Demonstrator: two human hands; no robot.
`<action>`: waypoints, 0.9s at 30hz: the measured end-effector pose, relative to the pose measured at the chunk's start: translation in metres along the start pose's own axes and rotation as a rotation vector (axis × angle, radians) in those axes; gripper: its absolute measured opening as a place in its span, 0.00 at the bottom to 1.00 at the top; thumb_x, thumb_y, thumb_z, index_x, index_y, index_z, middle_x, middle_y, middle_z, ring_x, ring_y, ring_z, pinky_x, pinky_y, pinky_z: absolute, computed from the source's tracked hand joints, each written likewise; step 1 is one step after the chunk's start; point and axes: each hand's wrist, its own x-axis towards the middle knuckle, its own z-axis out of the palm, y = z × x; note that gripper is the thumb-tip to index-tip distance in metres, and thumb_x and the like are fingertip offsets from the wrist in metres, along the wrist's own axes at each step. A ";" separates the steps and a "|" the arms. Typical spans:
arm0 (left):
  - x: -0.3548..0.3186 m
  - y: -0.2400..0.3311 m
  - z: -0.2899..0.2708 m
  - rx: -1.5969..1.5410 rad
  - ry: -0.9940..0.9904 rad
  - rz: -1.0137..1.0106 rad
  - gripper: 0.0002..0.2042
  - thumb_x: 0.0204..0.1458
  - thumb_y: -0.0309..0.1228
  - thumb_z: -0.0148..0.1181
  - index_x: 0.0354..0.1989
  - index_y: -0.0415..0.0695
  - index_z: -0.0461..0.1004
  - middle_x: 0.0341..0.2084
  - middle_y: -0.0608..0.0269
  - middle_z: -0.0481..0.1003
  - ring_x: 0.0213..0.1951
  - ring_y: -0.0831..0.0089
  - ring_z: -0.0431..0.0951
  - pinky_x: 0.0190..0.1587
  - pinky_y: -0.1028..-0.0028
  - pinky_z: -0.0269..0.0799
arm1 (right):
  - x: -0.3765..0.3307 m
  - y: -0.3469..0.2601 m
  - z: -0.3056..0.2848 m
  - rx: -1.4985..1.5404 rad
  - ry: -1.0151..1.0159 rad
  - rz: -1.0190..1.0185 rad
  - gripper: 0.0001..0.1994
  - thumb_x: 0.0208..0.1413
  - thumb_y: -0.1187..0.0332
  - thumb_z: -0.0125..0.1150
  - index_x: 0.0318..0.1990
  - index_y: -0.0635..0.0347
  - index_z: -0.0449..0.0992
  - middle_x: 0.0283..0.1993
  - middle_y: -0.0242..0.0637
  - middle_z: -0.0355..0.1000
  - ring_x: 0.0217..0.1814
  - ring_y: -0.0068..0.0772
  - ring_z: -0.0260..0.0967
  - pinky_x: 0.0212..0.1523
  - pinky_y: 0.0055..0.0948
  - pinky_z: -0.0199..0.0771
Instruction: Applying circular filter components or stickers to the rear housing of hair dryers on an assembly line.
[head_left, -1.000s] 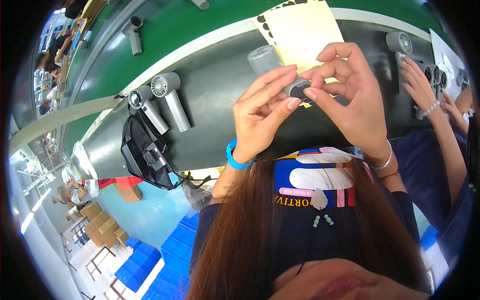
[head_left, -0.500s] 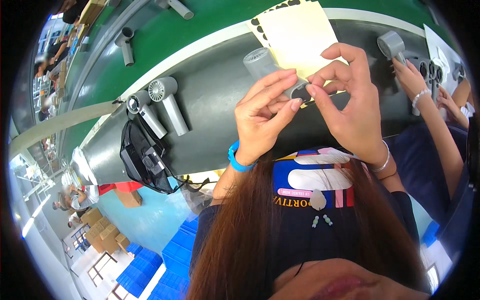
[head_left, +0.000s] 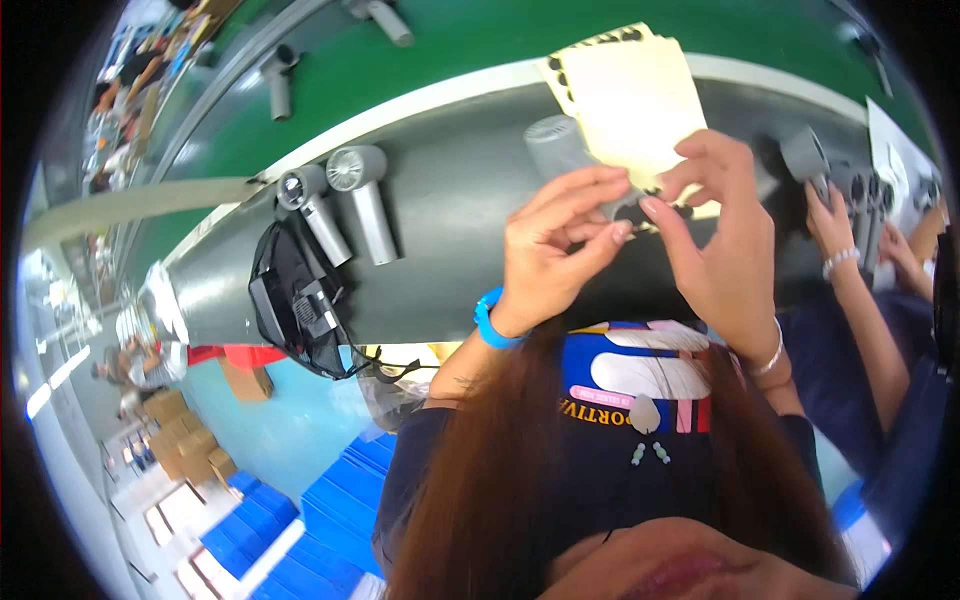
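A grey handheld fan (head_left: pixel 556 143) lies slanted in my left hand (head_left: pixel 560 240), its round head pointing away to the far left. My left fingers and thumb are closed around its handle near the end, where a dark patch shows. Over that handle end, my right hand (head_left: pixel 725 240) bends its thumb and index finger into a pinch; what is between them is small and blurred. Just behind my hands lies a stack of pale yellow sheets (head_left: pixel 630 100) with black rounded pieces along the edges.
Two grey handheld fans (head_left: pixel 374 215) and a black mesh bag (head_left: pixel 290 300) with straps lie left on the dark table (head_left: pixel 450 170). To the right, a co-worker's hand (head_left: pixel 832 225) holds another fan (head_left: pixel 804 155). A green belt (head_left: pixel 480 40) runs behind, carrying more fans.
The whole view has shifted, so the table and hands appear farther right and lower. My left hand keeps its hold on the fan; my right fingers remain at the handle's end.
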 end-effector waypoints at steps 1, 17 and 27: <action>-0.002 -0.002 -0.005 -0.026 0.019 -0.003 0.15 0.47 0.13 0.56 0.46 0.31 0.72 0.51 0.52 0.67 0.41 0.76 0.75 0.41 0.80 0.77 | 0.006 0.001 0.004 -0.148 0.047 -0.098 0.19 0.44 0.77 0.64 0.46 0.62 0.66 0.32 0.36 0.70 0.31 0.27 0.69 0.33 0.22 0.66; 0.121 0.000 -0.086 0.815 -0.168 0.373 0.12 0.41 0.29 0.66 0.36 0.43 0.75 0.31 0.64 0.76 0.25 0.71 0.71 0.28 0.75 0.67 | 0.017 0.040 0.032 0.425 -0.267 0.193 0.07 0.56 0.75 0.54 0.41 0.67 0.70 0.36 0.35 0.73 0.40 0.21 0.70 0.39 0.20 0.67; 0.237 -0.057 -0.161 1.173 -0.448 0.484 0.12 0.51 0.29 0.57 0.43 0.44 0.76 0.46 0.69 0.74 0.41 0.59 0.70 0.47 0.66 0.69 | 0.021 0.054 0.028 0.314 -0.300 0.232 0.07 0.56 0.73 0.54 0.41 0.64 0.71 0.37 0.32 0.72 0.40 0.19 0.66 0.45 0.20 0.63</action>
